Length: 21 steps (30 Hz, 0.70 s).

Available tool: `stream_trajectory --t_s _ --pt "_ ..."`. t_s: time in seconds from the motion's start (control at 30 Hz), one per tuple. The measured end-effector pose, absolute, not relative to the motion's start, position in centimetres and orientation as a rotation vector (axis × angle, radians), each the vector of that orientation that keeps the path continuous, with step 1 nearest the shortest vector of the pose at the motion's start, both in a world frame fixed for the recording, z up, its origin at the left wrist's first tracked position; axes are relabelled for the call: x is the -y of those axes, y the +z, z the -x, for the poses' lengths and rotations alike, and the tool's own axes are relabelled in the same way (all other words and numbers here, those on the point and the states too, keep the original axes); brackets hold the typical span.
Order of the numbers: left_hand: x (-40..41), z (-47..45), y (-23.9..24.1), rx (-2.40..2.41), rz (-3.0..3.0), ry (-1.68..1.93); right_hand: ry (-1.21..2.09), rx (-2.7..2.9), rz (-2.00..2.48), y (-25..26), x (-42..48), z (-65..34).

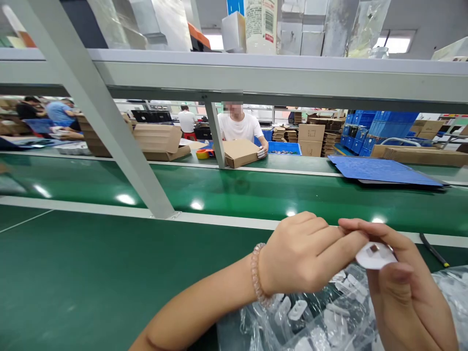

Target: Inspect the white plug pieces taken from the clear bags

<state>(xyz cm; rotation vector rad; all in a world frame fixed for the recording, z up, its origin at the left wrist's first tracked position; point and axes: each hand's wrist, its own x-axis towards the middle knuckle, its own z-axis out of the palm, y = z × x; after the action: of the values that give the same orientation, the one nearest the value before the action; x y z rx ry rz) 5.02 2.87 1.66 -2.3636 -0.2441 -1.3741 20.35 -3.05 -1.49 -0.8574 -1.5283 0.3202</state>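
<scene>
Between my two hands is a small white rounded plastic piece (376,256) with a brownish square spot on its face. My right hand (411,287) grips it, thumb in front and fingers behind. My left hand (310,253), with a beaded bracelet (258,275) at the wrist, reaches across from the left. Its fingers are bent, and their tips meet the piece's left edge; what the curled fingers hold underneath is hidden. Below both hands lie clear plastic bags (318,321) with several white plastic parts (298,310) in and among them.
A dark tool handle with a yellow tip (435,251) lies right of my hands. Beyond runs a green conveyor belt (256,195). Blue sheets (387,170) rest across it. A slanted metal post (109,122) and a loaded shelf (256,73) stand ahead. A person opposite holds a cardboard box (241,152).
</scene>
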Motion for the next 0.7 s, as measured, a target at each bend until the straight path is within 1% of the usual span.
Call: stream_trajectory --t_s 0.1,0.17,0.23,0.33,0.43,0.57,0.7 --pt "-3.1 -4.3 2.3 0.284 2.326 -1.358 0.230 1.593 0.872 -1.0 2.6 -20.8" --pt "-3.2 -3.9 2.6 0.290 2.326 -1.331 0.261 1.574 0.860 -0.8 2.4 -20.9" --pt "-3.2 -3.5 2.8 0.268 2.337 -1.313 0.409 1.508 0.813 -0.7 2.2 -20.8" --pt "-3.0 -2.9 3.1 0.242 2.355 -1.297 0.719 1.400 0.753 -0.6 2.1 -20.8" --pt "-2.6 -2.4 3.4 0.234 2.386 -1.254 0.933 1.337 0.720 -0.4 2.0 -20.8" --pt "-2.2 -2.0 3.9 0.183 2.392 -1.230 1.086 1.319 0.654 0.1 1.9 -20.8" --pt "-2.0 -1.8 3.9 0.213 2.406 -1.239 1.102 1.293 0.627 0.4 1.9 -20.8"
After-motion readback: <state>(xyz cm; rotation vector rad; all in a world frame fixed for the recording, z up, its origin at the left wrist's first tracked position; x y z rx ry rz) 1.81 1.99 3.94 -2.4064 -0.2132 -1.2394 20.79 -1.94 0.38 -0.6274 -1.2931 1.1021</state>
